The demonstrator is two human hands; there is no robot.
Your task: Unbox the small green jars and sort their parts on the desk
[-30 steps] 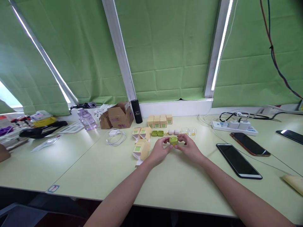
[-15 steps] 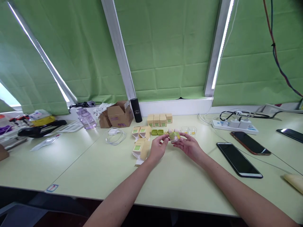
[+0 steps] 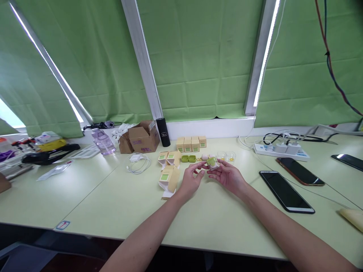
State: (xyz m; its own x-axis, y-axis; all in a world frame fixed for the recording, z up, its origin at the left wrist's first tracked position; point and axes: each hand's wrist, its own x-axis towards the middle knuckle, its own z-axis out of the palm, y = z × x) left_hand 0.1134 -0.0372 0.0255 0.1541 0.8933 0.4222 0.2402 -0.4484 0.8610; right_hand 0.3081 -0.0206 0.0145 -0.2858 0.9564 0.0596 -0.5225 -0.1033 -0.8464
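A small clear box with a green lid is held tilted above the table. My right hand grips it from the right, fingers and thumb around its edge. My left hand is at the box's left side, thumb and fingers apart; whether a fingertip still touches the box, I cannot tell. Just behind lie two green square cases, a small pinkish-white piece and clear cups with something yellow in them.
Cream cartons with green labels stand left of my hands, and more cartons are in a row behind. Further left are a white cable, a cardboard box and a black cylinder. Phones and a power strip lie right.
The box has tilted and shifted slightly right and up in my right hand. My left thumb and fingers have come apart at its left side.
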